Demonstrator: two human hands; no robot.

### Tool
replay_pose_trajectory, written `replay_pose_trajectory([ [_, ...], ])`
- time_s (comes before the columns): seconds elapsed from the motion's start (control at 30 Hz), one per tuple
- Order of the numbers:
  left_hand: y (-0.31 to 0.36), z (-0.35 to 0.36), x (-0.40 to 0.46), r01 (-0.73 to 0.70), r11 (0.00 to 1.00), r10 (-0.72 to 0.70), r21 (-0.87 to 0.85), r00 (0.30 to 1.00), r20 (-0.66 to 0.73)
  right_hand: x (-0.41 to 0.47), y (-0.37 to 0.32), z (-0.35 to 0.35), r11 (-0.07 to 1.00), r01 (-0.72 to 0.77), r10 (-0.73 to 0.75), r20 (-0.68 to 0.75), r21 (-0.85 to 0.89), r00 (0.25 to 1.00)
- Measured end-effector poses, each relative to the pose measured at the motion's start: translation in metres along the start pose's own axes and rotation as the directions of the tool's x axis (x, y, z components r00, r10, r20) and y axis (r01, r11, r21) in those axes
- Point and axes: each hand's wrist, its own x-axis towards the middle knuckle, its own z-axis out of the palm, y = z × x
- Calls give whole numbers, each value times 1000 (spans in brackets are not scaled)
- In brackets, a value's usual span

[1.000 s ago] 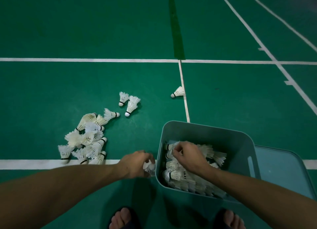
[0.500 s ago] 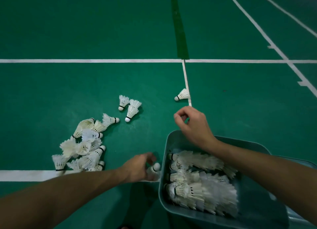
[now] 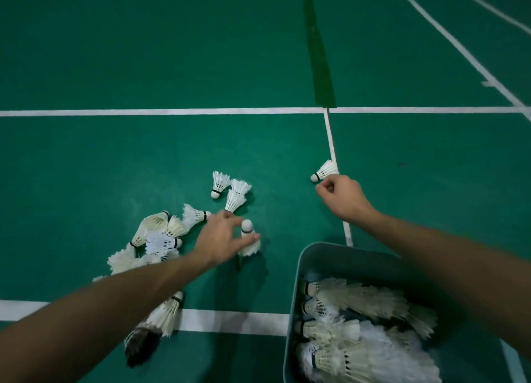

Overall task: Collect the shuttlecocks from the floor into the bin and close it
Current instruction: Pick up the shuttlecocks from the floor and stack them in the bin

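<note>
The grey-green bin (image 3: 316,249) stands at the lower right with several white shuttlecocks (image 3: 359,325) lying inside. My left hand (image 3: 219,239) is out over the floor left of the bin, its thumb and fingers closed on a shuttlecock (image 3: 250,243) with the cork pointing up. Just beyond its fingertips lie three shuttlecocks (image 3: 234,193). A pile of shuttlecocks (image 3: 156,237) lies to the left of that hand. My right hand (image 3: 343,196) is beyond the bin with fingers curled and nothing in them, just short of a lone shuttlecock (image 3: 324,171) on the white line.
More shuttlecocks (image 3: 169,313) lie under my left forearm on the near white line (image 3: 230,321). The floor is a green court (image 3: 143,52) with white lines, and a dark strip (image 3: 320,61) runs away ahead.
My right hand has left the bin and reached forward to the lone shuttlecock. My left hand has moved forward from beside the bin, carrying its shuttlecock.
</note>
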Motion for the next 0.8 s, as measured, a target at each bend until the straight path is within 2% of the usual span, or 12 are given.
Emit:
replay_pose_trajectory([
  [0.1, -18, -14, 43, 115, 988, -120, 99, 992, 48, 37, 15, 10, 993, -73, 77, 42, -93, 996],
  [0.13, -20, -15, 55, 147, 985, -154, 86, 985, 74, 50, 21, 14, 986, -111, 118, 48, -120, 992],
  [0.27, -24, -6, 85, 296, 937, -274, -187, 952, 138, 90, 37, 30, 954, -201, 215, 38, -221, 976],
  [0.4, -31, 11, 95, 282, 898, -240, -337, 957, 161, 114, 52, 38, 962, -249, 252, 19, -111, 967],
  [0.47, -30, 14, 90, 245, 896, -200, -371, 967, 155, 115, 55, 44, 970, -243, 243, 8, -13, 970],
  [0.6, -18, 9, 62, 243, 872, -138, -425, 955, 263, 87, 40, 37, 983, -162, 158, 49, 88, 986],
  [0.7, 1, -9, 41, 270, 862, -157, -429, 947, 281, 51, 18, 14, 997, -65, 58, 128, 48, 990],
  [0.8, 29, -37, 16, 220, 892, -126, -395, 960, 249, 9, -4, -21, 999, 43, -39, 159, -24, 986],
])
